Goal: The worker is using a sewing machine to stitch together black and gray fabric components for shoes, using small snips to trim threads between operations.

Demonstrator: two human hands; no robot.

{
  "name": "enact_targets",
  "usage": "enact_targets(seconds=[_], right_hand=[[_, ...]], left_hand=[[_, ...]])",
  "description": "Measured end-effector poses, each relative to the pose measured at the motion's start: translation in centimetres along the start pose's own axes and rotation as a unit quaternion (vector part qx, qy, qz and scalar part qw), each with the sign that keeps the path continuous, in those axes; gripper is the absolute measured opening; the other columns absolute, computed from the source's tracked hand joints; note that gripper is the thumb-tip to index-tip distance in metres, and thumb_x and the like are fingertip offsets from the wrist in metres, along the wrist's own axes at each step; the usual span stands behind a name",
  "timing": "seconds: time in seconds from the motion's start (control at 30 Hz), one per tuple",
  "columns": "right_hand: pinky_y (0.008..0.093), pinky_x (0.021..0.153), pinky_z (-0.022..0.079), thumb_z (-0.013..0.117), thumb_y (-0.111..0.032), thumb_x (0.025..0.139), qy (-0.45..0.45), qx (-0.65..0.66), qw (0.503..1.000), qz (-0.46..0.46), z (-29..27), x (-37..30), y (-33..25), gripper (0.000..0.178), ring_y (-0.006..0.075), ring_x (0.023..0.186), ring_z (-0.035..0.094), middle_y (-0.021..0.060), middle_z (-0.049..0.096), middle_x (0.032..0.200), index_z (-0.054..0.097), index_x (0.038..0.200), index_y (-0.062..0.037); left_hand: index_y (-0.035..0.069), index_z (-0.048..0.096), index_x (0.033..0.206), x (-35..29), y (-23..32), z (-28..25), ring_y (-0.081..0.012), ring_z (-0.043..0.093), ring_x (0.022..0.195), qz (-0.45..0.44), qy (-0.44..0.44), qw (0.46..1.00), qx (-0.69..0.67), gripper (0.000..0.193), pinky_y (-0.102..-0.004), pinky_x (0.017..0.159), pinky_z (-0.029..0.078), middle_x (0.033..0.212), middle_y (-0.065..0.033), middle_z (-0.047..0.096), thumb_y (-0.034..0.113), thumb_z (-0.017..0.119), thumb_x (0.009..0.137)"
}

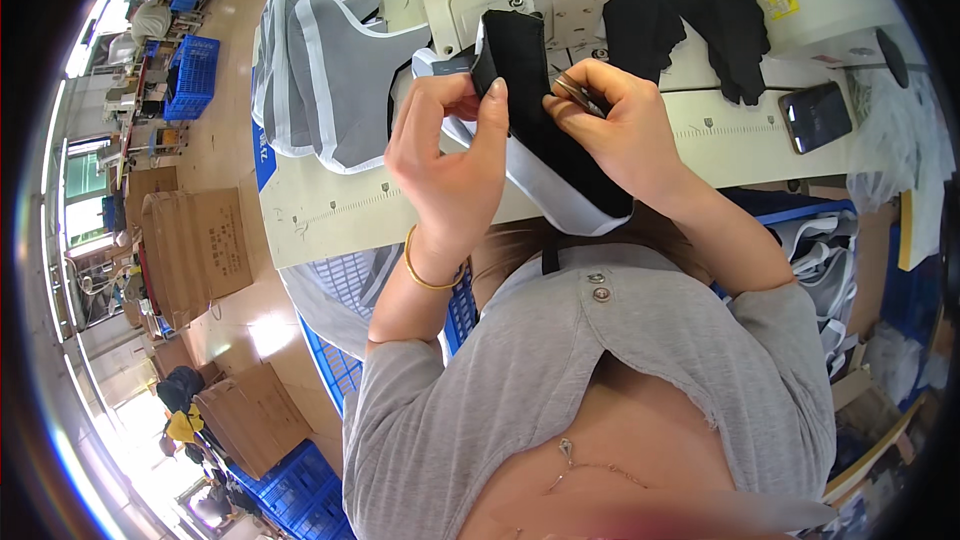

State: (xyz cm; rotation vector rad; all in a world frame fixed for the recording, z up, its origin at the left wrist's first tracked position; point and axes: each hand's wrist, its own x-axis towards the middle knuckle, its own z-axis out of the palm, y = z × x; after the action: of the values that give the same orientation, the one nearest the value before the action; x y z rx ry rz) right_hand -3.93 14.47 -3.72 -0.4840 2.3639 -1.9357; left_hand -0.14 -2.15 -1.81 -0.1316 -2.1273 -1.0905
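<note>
In front of the sewing machine [575, 0], a black fabric strip with a white-grey edge [545, 120] is held up, its lower end hanging toward my chest. My left hand [445, 145] is closed, pinching the strip's left edge between thumb and fingers. My right hand [620, 125] is closed around a small metal tool [575, 92] that looks like thread snips, mostly hidden by the fingers. Its fingertips are at the strip's right edge. Grey-white fabric behind my left hand seems joined to the strip, but I cannot tell.
Grey pieces with white binding [345, 70] are stacked on the table's left. Black cloth pieces [725, 25] and a phone [815, 117] lie to the right. A blue crate [335, 355] stands below the table [320, 225]. Cardboard boxes [200, 245] stand on the floor at left.
</note>
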Motion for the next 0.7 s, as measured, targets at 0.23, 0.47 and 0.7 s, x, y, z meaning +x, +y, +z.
enact_targets(seconds=[0.23, 0.47, 0.7], right_hand=[[0.0334, 0.060, 0.050, 0.072, -0.011, 0.083, 0.088, -0.122, 0.927, -0.345, -1.3, 0.6, -1.5, 0.023, 0.0247, 0.070, 0.061, 0.0107, 0.059, 0.093, 0.061, 0.101, -0.0035], [0.0347, 0.061, 0.050, 0.072, -0.016, 0.086, 0.095, -0.145, 0.927, -0.332, -1.0, 3.3, -0.3, 0.023, 0.0267, 0.071, 0.061, 0.0102, 0.058, 0.091, 0.061, 0.099, -0.0008], [0.0345, 0.061, 0.051, 0.073, -0.017, 0.084, 0.069, -0.184, 0.910, -0.365, -1.6, 3.0, 1.1, 0.025, 0.0268, 0.070, 0.061, 0.0107, 0.058, 0.090, 0.061, 0.097, 0.0004]], left_hand=[[-0.008, 0.067, 0.094, 2.0, 0.1, -1.2, -0.0087, 0.061, 0.076, -0.218, -0.108, 0.954, -0.177, 0.011, -0.0213, 0.067, 0.051, 0.084, -0.0034, 0.065, -0.002, 0.072, 0.085], [-0.010, 0.065, 0.104, 2.7, -0.2, -1.5, -0.0160, 0.067, 0.083, -0.265, -0.177, 0.880, -0.353, 0.017, -0.0271, 0.075, 0.057, 0.095, -0.0128, 0.069, -0.005, 0.067, 0.087], [-0.011, 0.064, 0.110, 2.7, -1.2, -1.4, -0.0205, 0.069, 0.084, -0.327, -0.172, 0.832, -0.414, 0.024, -0.0318, 0.078, 0.058, 0.097, -0.0159, 0.070, -0.004, 0.066, 0.088]])
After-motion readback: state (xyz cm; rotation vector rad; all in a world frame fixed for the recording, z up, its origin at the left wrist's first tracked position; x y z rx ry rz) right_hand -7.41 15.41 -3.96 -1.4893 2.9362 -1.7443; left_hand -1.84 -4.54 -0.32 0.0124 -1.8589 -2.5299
